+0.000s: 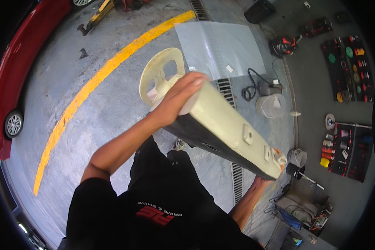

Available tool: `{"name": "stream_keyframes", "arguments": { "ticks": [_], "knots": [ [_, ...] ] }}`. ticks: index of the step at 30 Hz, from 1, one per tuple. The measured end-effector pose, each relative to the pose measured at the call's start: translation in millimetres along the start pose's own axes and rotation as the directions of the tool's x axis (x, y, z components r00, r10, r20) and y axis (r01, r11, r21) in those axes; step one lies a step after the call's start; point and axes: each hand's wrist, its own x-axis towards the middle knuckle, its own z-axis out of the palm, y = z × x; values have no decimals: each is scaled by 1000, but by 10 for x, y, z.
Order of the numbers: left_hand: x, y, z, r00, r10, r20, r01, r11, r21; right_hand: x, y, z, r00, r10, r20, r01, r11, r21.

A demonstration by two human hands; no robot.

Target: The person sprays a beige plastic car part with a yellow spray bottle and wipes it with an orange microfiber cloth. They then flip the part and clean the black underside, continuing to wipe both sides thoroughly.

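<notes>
I hold a long cream padded piece (227,121) with a black lower side across in front of my body. It looks like a car seat part, though its exact kind is unclear. It slants from upper left to lower right. My left hand (180,99) is wrapped over its left end, beside a cream hoop (175,54) with an opening in it. At the lower right end, my right hand (264,181) supports it from beneath, its fingers mostly hidden. Small raised fittings and an orange edge (282,168) show near that end.
A clear plastic sheet (221,46) lies on the floor ahead, over a drain grate (237,183). Buckets (271,106) and a hose (249,89) stand or lie to the right, before a wall of tools (348,68). A red car (25,54) is parked left, past a yellow line (87,87).
</notes>
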Motion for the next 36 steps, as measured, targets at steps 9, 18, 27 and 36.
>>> {"name": "stream_keyframes", "arguments": {
  "ticks": [9,18,27,36],
  "knots": [
    [1317,193,254,884,-127,450,247,944,-218,-1611,-319,259,787,-354,-506,242,930,-276],
    [2867,-780,-22,645,-172,745,459,866,-198,-2085,768,1110,625,-370,-687,165,923,-347],
    [3132,-1343,-1067,855,-517,30,439,692,-573,-2135,1370,2135,760,96,-643,-196,977,-86],
    [359,-1416,-1556,871,-429,-239,292,844,-449,-2159,1531,2280,767,639,-60,-619,711,-333]
  ]
}}
